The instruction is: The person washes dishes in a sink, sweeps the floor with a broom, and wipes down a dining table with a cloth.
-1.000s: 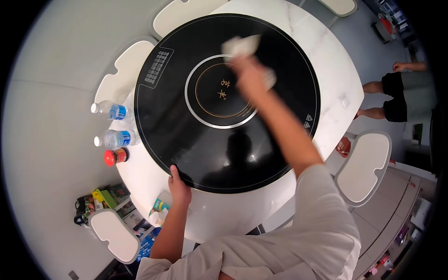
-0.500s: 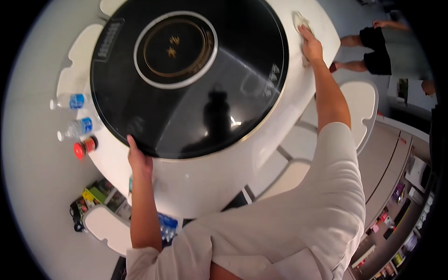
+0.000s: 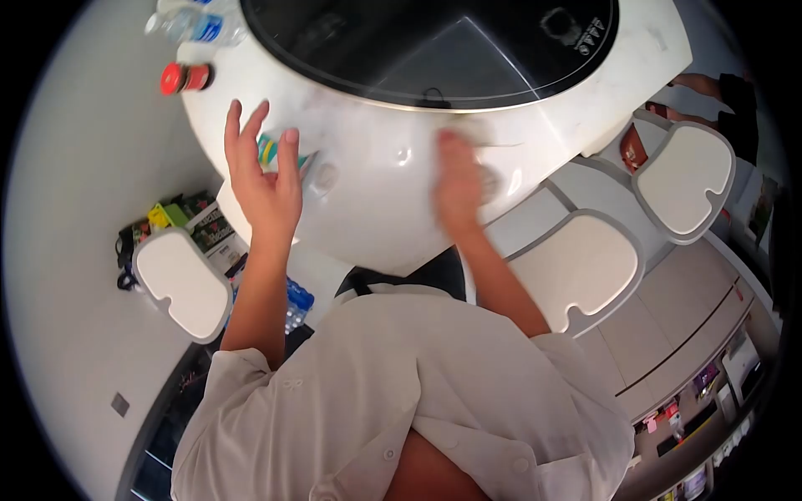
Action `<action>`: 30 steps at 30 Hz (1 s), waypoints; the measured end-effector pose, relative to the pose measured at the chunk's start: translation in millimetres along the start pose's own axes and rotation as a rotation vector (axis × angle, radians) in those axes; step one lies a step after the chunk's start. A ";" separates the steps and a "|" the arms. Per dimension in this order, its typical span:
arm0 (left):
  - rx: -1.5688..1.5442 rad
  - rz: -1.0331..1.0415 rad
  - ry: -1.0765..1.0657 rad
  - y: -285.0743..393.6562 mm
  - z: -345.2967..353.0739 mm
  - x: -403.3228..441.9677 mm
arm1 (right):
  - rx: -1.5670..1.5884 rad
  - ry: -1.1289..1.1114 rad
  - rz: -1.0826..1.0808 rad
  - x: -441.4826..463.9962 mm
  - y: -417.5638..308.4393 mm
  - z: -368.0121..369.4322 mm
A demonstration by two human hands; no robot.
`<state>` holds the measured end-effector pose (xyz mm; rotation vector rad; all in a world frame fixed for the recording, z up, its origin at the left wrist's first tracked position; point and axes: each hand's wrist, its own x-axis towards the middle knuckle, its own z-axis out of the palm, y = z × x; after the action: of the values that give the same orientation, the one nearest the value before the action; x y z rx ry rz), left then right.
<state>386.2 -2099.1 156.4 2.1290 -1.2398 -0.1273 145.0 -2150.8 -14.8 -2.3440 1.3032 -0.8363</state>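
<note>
My left hand (image 3: 266, 188) is raised over the near left part of the white table (image 3: 359, 217), fingers spread and holding nothing. Partly hidden behind its fingers lies a small green, yellow and white packet (image 3: 267, 152). My right hand (image 3: 458, 179), smeared by motion, presses a pale cloth (image 3: 489, 182) on the tabletop near the front. Just beyond it is the edge of the black glossy round turntable (image 3: 418, 58), which shows reflections.
A red-lidded jar (image 3: 185, 78) and clear water bottles (image 3: 196, 27) stand at the table's left edge. White chairs (image 3: 576, 259) surround the near side. Another person's legs (image 3: 710, 88) show at the far right. Bottled water (image 3: 296, 302) sits on the floor below.
My right hand has come from the table's far right side to the near middle with the cloth. My left hand has left the turntable's rim and opened. The view has tilted down.
</note>
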 end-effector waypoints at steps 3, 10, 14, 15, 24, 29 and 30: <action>0.523 0.129 -0.173 -51.3 -30.6 -38.6 | 0.147 -0.160 -0.287 -21.7 -99.0 31.6; 0.272 0.061 -0.349 -148.9 -22.7 -64.1 | -0.181 -0.349 0.141 81.1 -17.7 16.7; 0.241 0.041 -0.117 -157.7 -31.8 -58.2 | -0.002 -0.168 -0.281 -63.1 -93.5 31.7; 0.236 -0.002 -0.021 -162.8 -33.9 -51.4 | 0.144 -0.257 -0.359 -86.3 -111.6 44.7; 0.483 -0.057 0.131 -192.0 -1.8 22.0 | 0.003 -0.208 -0.382 66.2 -97.3 91.7; 0.147 0.022 0.365 -135.6 2.6 -65.6 | -0.290 -0.036 -0.119 35.2 41.2 -26.4; 0.008 -0.004 0.369 -113.8 15.9 -99.2 | -0.344 -0.026 -0.093 24.1 39.7 -24.3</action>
<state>410.1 -1989.5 54.2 2.0451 -1.0182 0.2592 113.4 -2192.3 -9.4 -2.6868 1.4336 -0.6468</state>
